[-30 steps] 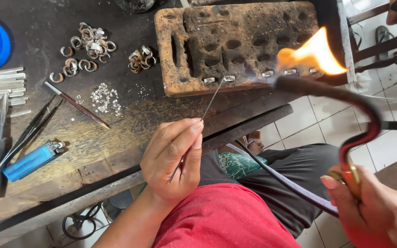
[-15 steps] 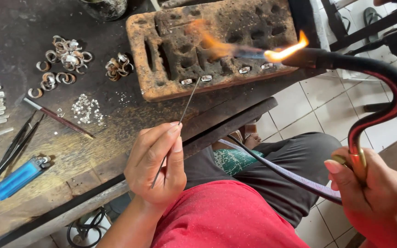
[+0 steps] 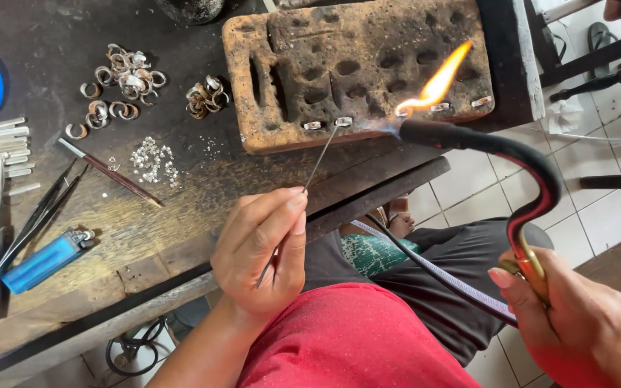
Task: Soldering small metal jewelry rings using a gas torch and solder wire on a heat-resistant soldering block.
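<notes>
A dark, scuffed wooden counter (image 3: 181, 208) is seen from above, w/ a pitted, scorched soldering block (image 3: 353, 65) laid on its far right part. Along the block's near edge a row of small metal ring pieces (image 3: 343, 121) is set. A curved black-and-red torch (image 3: 497, 154) is held by the right hand (image 3: 576, 323), which is closed around its brass lower end; the nozzle is pointed at the block's near edge & an orange flame (image 3: 436, 82) is thrown up over the row. A thin metal rod (image 3: 318, 165) is pinched betw. thumb and fingertips of the left hand (image 3: 264, 248), fingers curled shut on it; its tip is brought to one ring piece, just left of the flame. A blue lighter (image 3: 43, 260) is laid near the counter's front left, w/ tweezers (image 3: 34, 219) just beside it. A heap of silver rings (image 3: 120, 79) is placed farther back, and a scatter of tiny silver chips (image 3: 151, 159) nearer the middle.
</notes>
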